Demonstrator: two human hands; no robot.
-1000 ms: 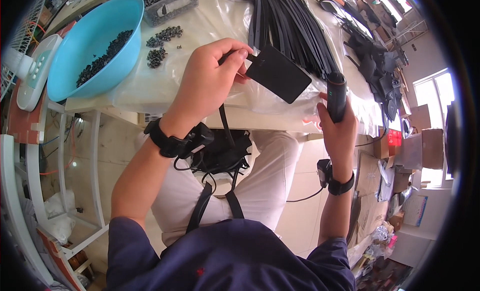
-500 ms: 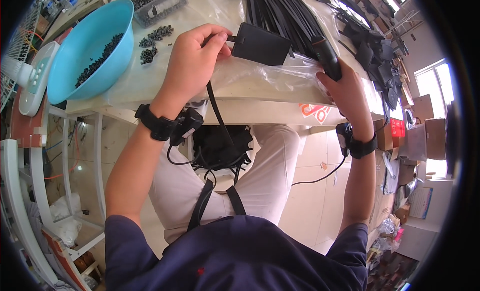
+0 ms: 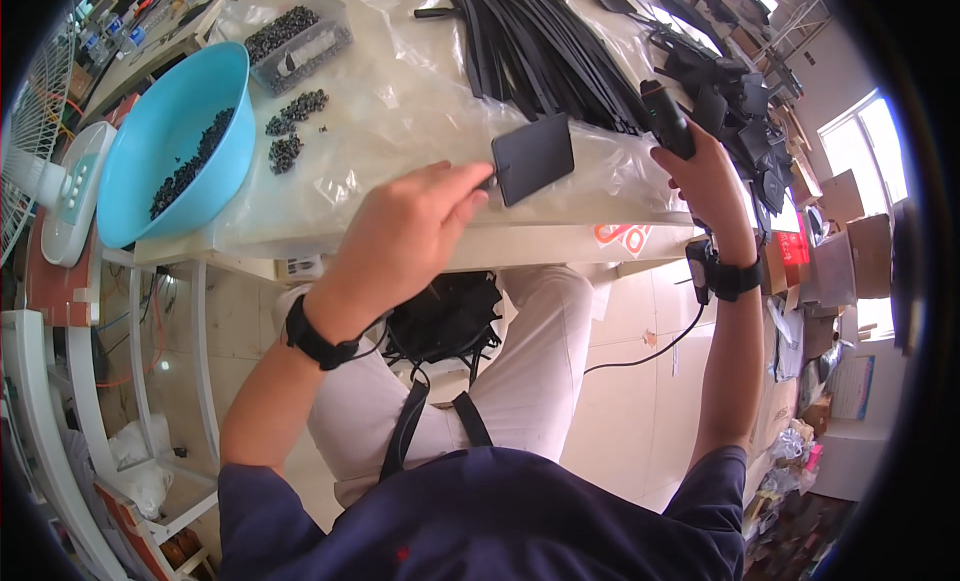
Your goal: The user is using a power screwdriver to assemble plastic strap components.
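Observation:
A flat black rectangular tag (image 3: 536, 161) is tilted over the near edge of the table. The fingertips of my left hand (image 3: 405, 229) are closed on the small dark tab at its left corner; the hand is slightly blurred. On the right, my right hand (image 3: 708, 176) is wrapped round a black cylindrical electric screwdriver (image 3: 667, 118), its top end pointing away from me. Just beyond the tag lies a fanned bundle of long black straps (image 3: 550, 51) on clear plastic sheeting (image 3: 400, 121).
On the left stand a blue basin (image 3: 225, 121) holding small black parts and a clear plastic box (image 3: 300, 56) of similar pieces. Two little heaps of black fasteners (image 3: 290, 131) lie beside them. Black flat pieces (image 3: 740, 111) are piled far right. A white fan (image 3: 75, 181) stands far left.
My left hand has brought the tag nearer to me, and the tag is turned. The strap that hung below that hand no longer shows there. My right hand keeps the screwdriver.

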